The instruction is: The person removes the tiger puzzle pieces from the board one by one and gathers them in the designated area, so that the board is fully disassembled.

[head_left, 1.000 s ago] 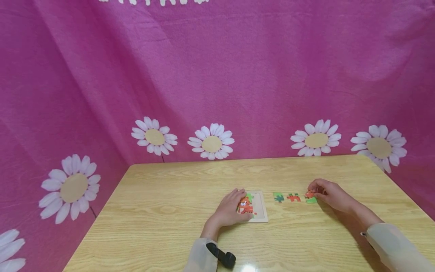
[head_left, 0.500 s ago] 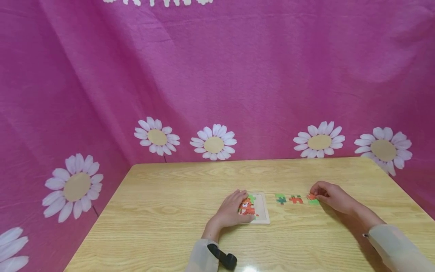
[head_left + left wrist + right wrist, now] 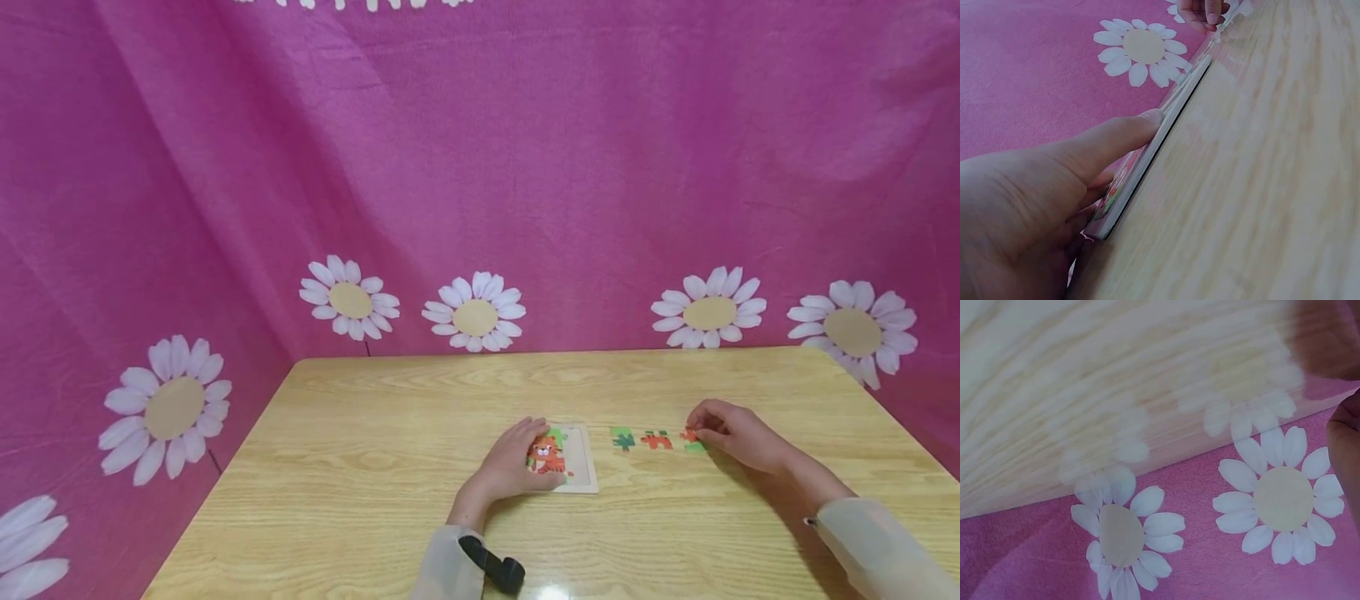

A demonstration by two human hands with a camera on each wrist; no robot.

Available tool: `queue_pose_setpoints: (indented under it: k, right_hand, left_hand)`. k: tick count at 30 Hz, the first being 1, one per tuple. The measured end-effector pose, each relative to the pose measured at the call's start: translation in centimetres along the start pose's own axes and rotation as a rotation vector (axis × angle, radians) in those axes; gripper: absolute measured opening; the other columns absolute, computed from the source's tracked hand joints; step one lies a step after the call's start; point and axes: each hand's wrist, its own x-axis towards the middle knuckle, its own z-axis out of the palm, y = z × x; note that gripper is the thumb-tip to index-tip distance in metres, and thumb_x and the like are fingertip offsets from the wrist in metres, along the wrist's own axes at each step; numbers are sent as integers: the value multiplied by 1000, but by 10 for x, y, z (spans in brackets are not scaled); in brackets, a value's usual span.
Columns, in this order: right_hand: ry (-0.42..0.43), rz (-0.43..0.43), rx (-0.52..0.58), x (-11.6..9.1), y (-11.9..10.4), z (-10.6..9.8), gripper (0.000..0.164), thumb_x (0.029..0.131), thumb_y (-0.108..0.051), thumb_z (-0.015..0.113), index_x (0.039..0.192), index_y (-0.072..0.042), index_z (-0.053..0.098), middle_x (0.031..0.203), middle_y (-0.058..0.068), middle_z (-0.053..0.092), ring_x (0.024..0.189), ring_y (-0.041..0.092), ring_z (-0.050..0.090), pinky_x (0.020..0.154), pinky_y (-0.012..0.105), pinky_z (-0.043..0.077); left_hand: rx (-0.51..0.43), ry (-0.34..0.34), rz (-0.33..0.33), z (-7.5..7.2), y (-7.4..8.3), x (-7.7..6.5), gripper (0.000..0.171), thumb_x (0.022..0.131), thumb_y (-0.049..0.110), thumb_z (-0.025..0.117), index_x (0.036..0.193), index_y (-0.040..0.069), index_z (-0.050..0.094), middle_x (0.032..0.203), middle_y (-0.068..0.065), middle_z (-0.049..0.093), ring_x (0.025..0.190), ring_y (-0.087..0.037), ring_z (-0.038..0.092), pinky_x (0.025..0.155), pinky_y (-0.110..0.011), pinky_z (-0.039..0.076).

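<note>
1. Left hand (image 3: 510, 458): spans the left side of a flat, square, pale-wood puzzle board (image 3: 580, 454), thumb against the near edge, fingers over the far side. Grip: clamped on the board between thumb and fingers. The left wrist view shows the thumb tip pressing the rim. Probable reason: to keep the light board from sliding.

2. Board: lies flat on the yellow wood-grain table (image 3: 360, 467). An orange cartoon animal picture (image 3: 548, 457) on green fills its left part; pale wood shows at right. The hand sits at the filled end, presumably so the right part stays within reach of the other hand.

3. Right hand (image 3: 731, 429): fingers curled, thumb and forefinger closed on an orange-and-green jigsaw piece (image 3: 696, 446) at the right end of a row. Whether this piece touches the table, cannot tell. The right wrist view catches only part of the hand, no piece.

4. Between board and right hand: a green jigsaw piece with a dark-green shape (image 3: 623, 438), then a red-orange jigsaw piece (image 3: 657, 440). They lie apart from each other, coloured faces up, likely so that each is easy to read and pinch singly.
</note>
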Motion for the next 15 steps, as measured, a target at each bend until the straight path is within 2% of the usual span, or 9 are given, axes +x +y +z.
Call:
queue_pose_setpoints:
  k: [8,15]
  right_hand:
    - [-3,81,-17,2,-7,1,7,90,-2,66,95,-6,64,81,-5,61,73,-7,47,60,18,44]
    - [-6,49,17,7,-19,6,5,91,-4,65,96,-6,64,83,-2,64,75,-7,51,60,19,46]
  left_hand:
    - [-62,38,-28,1,0,0,86,78,41,80,147,10,40,158,-7,36,144,-28,36,118,-49,33]
    - [-58,59,-43,0,0,1,90,76,44,82,147,9,39,155,-7,38,140,-26,41,116,-47,37]
